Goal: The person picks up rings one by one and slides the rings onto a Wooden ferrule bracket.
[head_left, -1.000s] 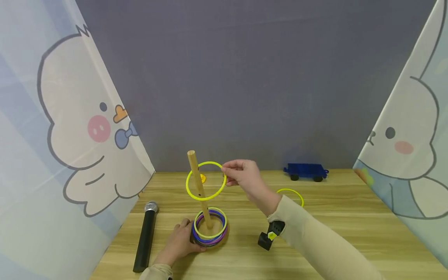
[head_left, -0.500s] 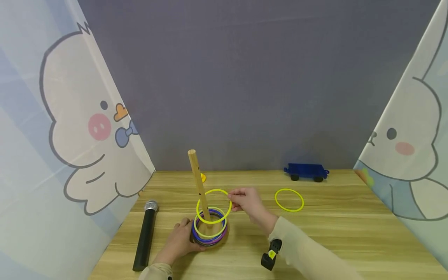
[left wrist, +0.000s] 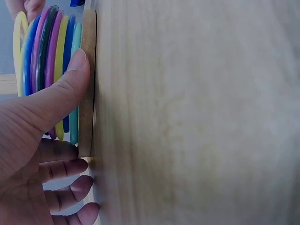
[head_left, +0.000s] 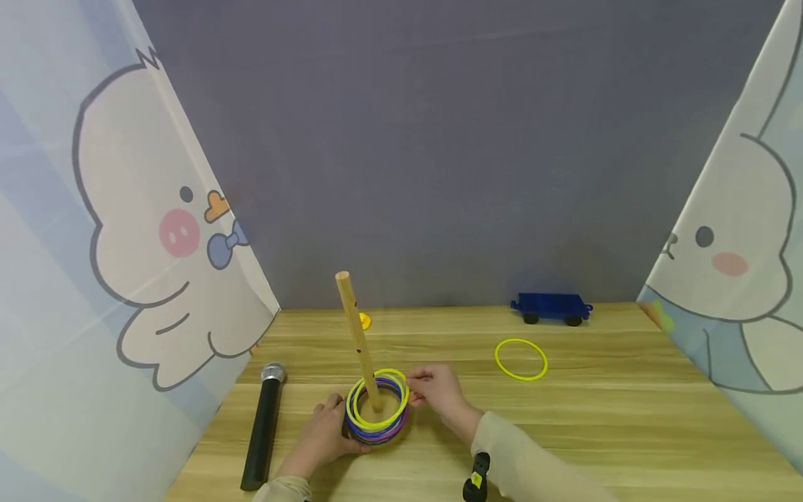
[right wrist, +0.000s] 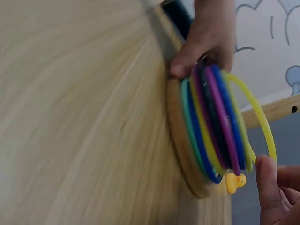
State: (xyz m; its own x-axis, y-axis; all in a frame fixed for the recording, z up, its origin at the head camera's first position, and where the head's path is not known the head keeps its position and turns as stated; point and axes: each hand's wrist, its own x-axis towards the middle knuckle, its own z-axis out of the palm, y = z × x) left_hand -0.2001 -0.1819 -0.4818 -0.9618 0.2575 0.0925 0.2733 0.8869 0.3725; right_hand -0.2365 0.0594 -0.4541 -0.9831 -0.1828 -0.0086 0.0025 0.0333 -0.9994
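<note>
We see a wooden bench [head_left: 596, 418] filling the bottom of the frame. Low in the middle stands a wooden peg [head_left: 357, 341] on its round base [left wrist: 86, 84], with a stack of colored rings [head_left: 376, 418] around it. Our left hand [head_left: 320, 436] holds the base, thumb curled against its edge. Our right hand [head_left: 436, 392] pinches the top yellow ring [head_left: 378, 397] at its right side, low on the stack. A black microphone [head_left: 262, 425] lies at lower left. A blue toy car [head_left: 551, 308] sits at the back right. One more yellow ring [head_left: 521, 360] lies flat, right of middle.
</note>
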